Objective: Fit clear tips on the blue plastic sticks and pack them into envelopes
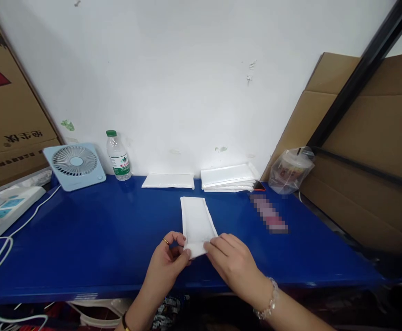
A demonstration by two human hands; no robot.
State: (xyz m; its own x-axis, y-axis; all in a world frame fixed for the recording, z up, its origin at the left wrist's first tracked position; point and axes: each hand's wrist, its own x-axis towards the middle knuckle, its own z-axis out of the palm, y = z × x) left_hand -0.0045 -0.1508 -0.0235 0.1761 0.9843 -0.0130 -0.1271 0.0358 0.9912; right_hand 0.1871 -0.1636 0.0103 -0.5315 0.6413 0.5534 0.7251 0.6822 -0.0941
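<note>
A flat white padded envelope (pixel 198 220) lies on the blue table, its long side running away from me. Its near end is lifted a little, with a flap-like strip across it. My left hand (pixel 168 257) pinches the left corner of that end between thumb and fingers. On the right corner, the fingers of my right hand (pixel 231 259) are closed, gripping the same end. Behind it, against the wall, lie a similar white envelope (pixel 168 180) and a stack of white envelopes (pixel 228 177).
A blue fan (pixel 75 165) and a water bottle (pixel 119 158) stand at the back left, near a power strip (pixel 13 209) with white cables. At the right are a bagged drink cup (pixel 290 170), a blurred pink item (pixel 269 214) and cardboard (pixel 366 184). The table's front edge (pixel 94 290) runs below my hands.
</note>
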